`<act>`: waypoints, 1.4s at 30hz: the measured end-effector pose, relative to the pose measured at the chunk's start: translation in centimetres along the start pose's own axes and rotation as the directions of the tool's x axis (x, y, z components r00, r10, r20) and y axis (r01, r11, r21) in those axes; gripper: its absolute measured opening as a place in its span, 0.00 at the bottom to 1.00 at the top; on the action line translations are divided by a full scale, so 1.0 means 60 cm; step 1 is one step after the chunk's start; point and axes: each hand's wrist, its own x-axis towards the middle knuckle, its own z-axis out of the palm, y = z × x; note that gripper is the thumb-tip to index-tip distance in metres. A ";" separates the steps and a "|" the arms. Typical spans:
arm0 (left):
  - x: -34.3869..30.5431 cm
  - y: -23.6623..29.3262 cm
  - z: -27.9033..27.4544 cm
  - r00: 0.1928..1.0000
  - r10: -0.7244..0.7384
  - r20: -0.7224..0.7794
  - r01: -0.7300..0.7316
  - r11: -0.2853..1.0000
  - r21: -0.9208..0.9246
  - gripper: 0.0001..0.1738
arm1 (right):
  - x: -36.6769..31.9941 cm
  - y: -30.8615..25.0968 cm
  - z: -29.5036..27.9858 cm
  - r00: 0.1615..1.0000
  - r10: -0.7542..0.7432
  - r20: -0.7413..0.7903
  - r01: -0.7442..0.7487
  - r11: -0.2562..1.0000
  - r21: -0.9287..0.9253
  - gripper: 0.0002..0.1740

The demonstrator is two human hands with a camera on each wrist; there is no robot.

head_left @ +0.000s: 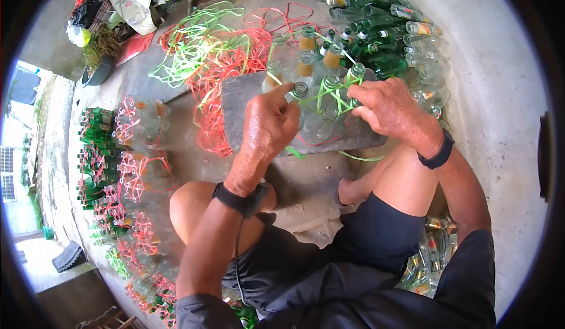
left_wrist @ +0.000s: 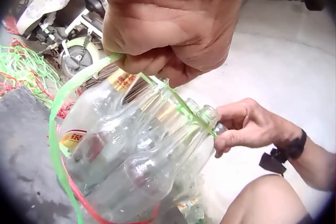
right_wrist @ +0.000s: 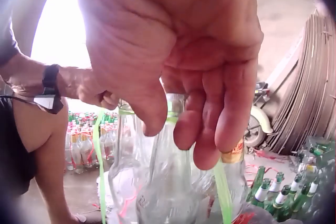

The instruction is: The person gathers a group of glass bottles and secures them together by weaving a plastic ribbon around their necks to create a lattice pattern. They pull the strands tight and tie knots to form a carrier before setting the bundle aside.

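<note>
A bundle of clear glass bottles (left_wrist: 144, 174) stands upright on a dark slab (head_left: 238, 114) in front of the person. Green plastic strap (left_wrist: 59, 124) zigzags between the bottle necks, and its loose end hangs down at the left. The left hand (head_left: 271, 120), fingers curled over the near-left necks, grips this strap. At the right side of the bundle, the right hand (head_left: 394, 108) has its thumb and fingers about a bottle neck (right_wrist: 176, 103), close to the strap. Red strap (left_wrist: 89, 208) circles the bottles lower down. Some bottles carry yellow neck labels (head_left: 305, 64).
Tangled red strap (head_left: 215, 132) and green strap (head_left: 176, 58) lie beyond the slab. Green bottles (head_left: 382, 35) are heaped along the right wall. Tied bottle bundles (head_left: 141, 176) line the left side. The person's bare knees (head_left: 191, 205) flank the work.
</note>
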 end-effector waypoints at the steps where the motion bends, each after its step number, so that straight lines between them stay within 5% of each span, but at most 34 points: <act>1: -0.007 -0.003 0.011 0.999 0.024 -0.036 -0.024 1.000 0.003 0.22 | -0.001 0.005 -0.006 1.000 -0.013 0.014 0.013 1.000 -0.025 0.15; 7: -0.023 -0.002 0.028 0.998 -0.017 -0.058 0.017 1.000 0.002 0.21 | -0.003 0.014 -0.012 0.998 -0.054 0.025 0.056 0.997 -0.059 0.16; 15: -0.024 0.003 0.028 0.999 -0.021 -0.049 0.019 0.999 -0.042 0.22 | -0.030 -0.022 -0.026 0.984 0.080 -0.159 -0.080 0.997 0.005 0.20; 23: -0.014 0.002 0.021 1.000 -0.021 -0.023 0.020 1.000 -0.010 0.22 | -0.022 -0.090 0.040 0.975 0.205 -0.087 -0.178 0.953 0.245 0.18; 29: -0.002 -0.018 0.013 0.996 -0.050 0.074 0.054 0.997 -0.051 0.23 | -0.007 -0.106 0.065 0.943 0.295 -0.154 -0.262 0.943 0.203 0.19; 42: -0.036 0.021 0.043 0.998 -0.062 -0.003 0.062 0.998 -0.030 0.21 | -0.013 -0.068 0.040 0.978 0.171 -0.121 -0.160 0.983 0.094 0.17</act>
